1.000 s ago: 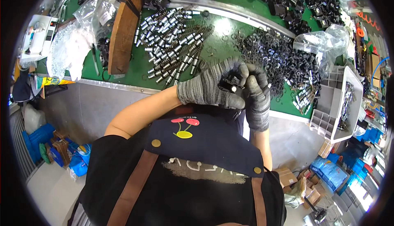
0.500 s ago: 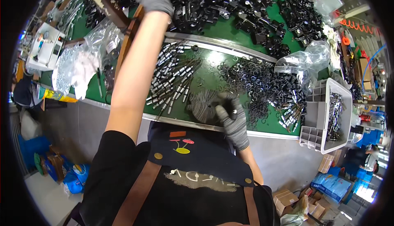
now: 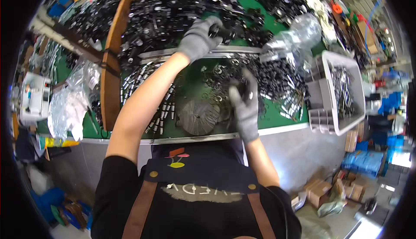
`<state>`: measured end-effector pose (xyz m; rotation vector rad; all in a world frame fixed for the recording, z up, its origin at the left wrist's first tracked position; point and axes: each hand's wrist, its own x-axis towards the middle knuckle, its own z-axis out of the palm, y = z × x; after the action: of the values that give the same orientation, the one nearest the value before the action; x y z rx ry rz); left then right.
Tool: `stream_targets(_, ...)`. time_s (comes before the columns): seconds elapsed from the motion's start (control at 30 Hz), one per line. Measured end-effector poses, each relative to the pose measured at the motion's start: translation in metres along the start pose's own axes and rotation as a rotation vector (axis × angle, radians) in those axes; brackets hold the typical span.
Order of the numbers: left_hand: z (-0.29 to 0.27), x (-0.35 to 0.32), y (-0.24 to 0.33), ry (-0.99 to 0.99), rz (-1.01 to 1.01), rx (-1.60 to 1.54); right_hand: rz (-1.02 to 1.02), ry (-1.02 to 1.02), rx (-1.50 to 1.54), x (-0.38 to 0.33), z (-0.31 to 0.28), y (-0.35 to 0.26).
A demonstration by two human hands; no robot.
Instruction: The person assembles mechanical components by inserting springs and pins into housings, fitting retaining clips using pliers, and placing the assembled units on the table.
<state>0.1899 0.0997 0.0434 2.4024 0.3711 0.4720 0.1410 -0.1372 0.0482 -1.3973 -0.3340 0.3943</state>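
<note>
My left hand (image 3: 201, 38), in a grey knit glove, is over the bench's metal ledge at the near edge of a heap of black metal parts (image 3: 162, 15). Its fingers and thumb curl round a small black part (image 3: 215, 30), partly hidden. My right hand (image 3: 247, 113), gloved alike, hovers above the near bench with thumb and forefinger apart. A bright spot shows by its fingers, too small to name. Beside it lies a round grey disc (image 3: 198, 117) with radial streaks. Small dark rings (image 3: 219, 76) are scattered beyond the right hand.
Silver-tipped rods (image 3: 167, 113) lie left of the disc, near an upright wooden board (image 3: 112, 91). More metal pins (image 3: 292, 104) are to the right. A grey plastic crate (image 3: 336, 126) with metal pieces stands at the right end. Clear plastic bags (image 3: 299, 35) lie on the bench.
My left hand has come back from the far left heap toward the middle and now curls round a black part. My right hand has lifted away from the disc. The view has shifted.
</note>
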Motion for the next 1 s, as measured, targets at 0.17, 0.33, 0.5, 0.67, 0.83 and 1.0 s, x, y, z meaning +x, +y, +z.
stream_targets(0.17, -0.039, -0.105, 0.082, 0.089, 0.258, -0.011, -0.096, -0.111, 0.034, 0.030, -0.004, 0.003)
stream_targets(0.33, -0.047, -0.125, 0.059, -0.027, 0.090, -0.536, 0.499, -0.459, 0.802, 0.009, -0.005, -0.016)
stream_targets(0.5, -0.019, -0.130, 0.075, -0.284, -0.084, -1.507, 0.545, -0.530, 0.801, -0.005, 0.002, -0.044)
stream_targets(0.67, -0.015, -0.145, 0.068, -0.023, -0.170, -1.857, 0.157, -0.394, -0.243, -0.009, -0.051, -0.051)
stream_targets(0.83, -0.031, -0.145, 0.061, -0.052, -0.339, -2.021, 0.108, 0.491, -1.423, 0.023, -0.170, 0.001)
stream_targets(1.0, -0.009, -0.167, 0.033, -0.175, -0.462, -2.161, 0.340, 0.486, -1.569, 0.041, -0.168, 0.004)
